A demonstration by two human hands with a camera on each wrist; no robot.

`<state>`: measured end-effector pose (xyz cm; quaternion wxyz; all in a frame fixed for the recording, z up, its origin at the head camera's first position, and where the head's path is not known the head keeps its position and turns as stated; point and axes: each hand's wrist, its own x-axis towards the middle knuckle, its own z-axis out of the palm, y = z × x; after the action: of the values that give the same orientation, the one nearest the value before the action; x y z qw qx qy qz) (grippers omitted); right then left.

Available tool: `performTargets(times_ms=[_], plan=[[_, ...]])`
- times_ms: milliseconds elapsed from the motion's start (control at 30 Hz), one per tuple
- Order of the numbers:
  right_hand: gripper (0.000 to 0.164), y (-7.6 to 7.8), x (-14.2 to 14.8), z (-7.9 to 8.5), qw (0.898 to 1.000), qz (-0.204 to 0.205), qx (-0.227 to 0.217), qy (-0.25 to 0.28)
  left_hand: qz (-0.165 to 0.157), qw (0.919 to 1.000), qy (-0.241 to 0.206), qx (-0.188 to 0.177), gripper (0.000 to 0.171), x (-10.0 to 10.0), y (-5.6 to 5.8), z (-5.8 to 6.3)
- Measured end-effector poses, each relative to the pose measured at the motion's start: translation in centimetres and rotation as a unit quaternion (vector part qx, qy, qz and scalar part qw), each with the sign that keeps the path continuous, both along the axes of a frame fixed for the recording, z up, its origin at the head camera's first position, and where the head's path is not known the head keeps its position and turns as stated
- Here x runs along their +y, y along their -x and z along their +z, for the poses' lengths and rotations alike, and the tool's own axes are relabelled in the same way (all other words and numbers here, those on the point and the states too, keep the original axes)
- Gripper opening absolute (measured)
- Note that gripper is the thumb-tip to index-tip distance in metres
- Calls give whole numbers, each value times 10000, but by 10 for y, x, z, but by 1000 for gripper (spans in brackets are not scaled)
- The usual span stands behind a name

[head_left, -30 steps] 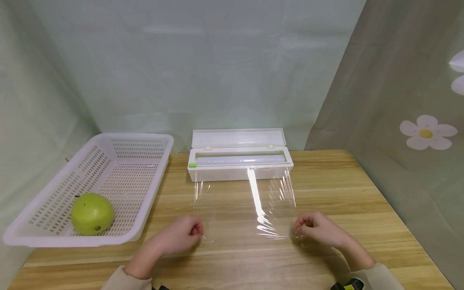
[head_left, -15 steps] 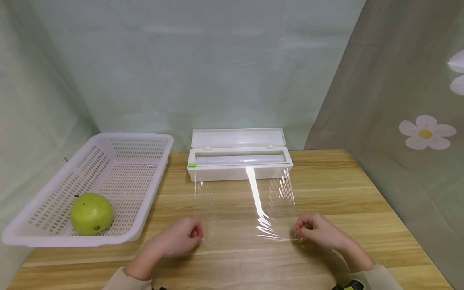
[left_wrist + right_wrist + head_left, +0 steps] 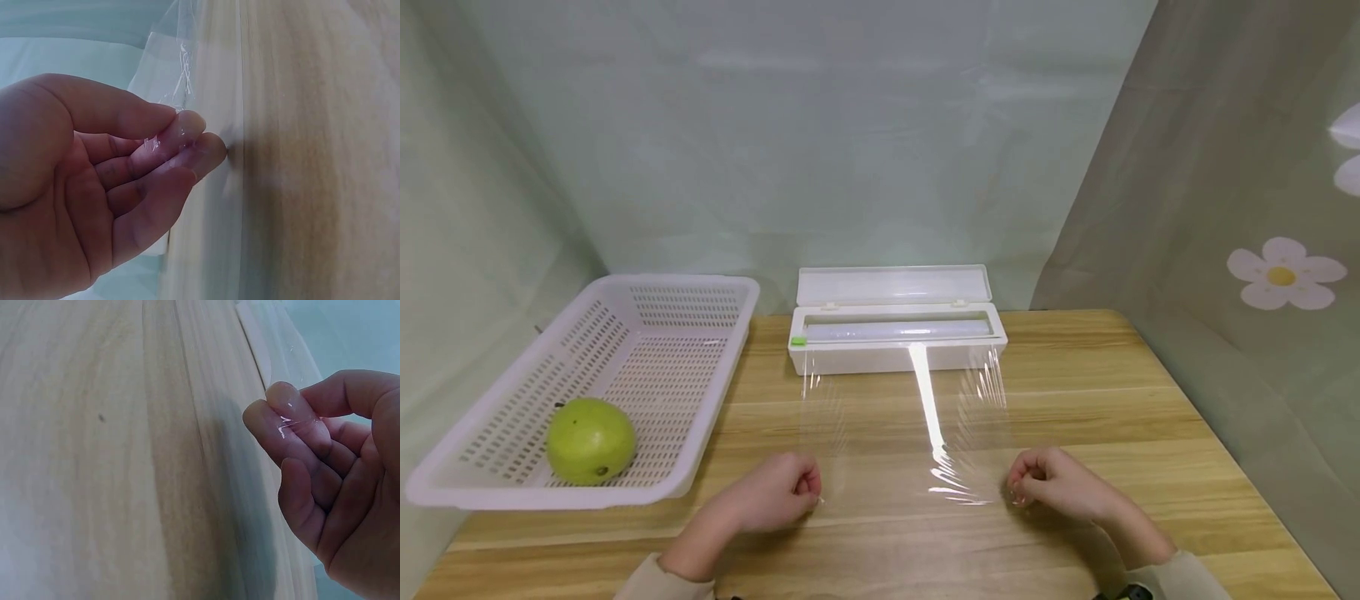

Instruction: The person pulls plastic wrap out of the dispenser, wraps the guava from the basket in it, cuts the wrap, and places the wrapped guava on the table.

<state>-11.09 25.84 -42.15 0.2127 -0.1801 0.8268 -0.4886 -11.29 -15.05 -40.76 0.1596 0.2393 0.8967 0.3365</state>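
A clear sheet of plastic wrap point(image 3: 887, 433) stretches from a white wrap dispenser point(image 3: 898, 360) toward me. Its lid point(image 3: 892, 285) is raised, and a roll point(image 3: 898, 331) lies inside. My left hand point(image 3: 775, 493) pinches the sheet's near left corner between thumb and fingers; in the left wrist view the crumpled film point(image 3: 183, 78) runs up from the fingertips. At the near right corner my right hand point(image 3: 1063, 483) pinches the film too, and a shiny bit of film point(image 3: 284, 427) shows across its fingers in the right wrist view. Both hands are low over the wooden table point(image 3: 925, 554).
On the left stands a white perforated basket point(image 3: 718, 400) with a green round fruit point(image 3: 591, 442) in it. A green slider point(image 3: 798, 341) sits at the dispenser's left end. Pale cloth point(image 3: 865, 150) hangs behind the table, with flower-printed cloth point(image 3: 1285, 273) on the right.
Both hands keep their pinch and have barely moved, coming very slightly nearer to me. The glare on the film has shifted a little; the dispenser and basket stay put.
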Motion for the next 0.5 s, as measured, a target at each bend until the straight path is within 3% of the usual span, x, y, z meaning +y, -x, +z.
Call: performTargets(times_ms=[300, 500], plan=[[12, 3, 1, 0, 10000, 1, -57, 18, 64, 10000, 25, -24, 11, -1, 0, -2], [11, 7, 1, -1, 9996, 90, 185, -183, 100, 9998, 84, 133, 11, -1, 1, -1]])
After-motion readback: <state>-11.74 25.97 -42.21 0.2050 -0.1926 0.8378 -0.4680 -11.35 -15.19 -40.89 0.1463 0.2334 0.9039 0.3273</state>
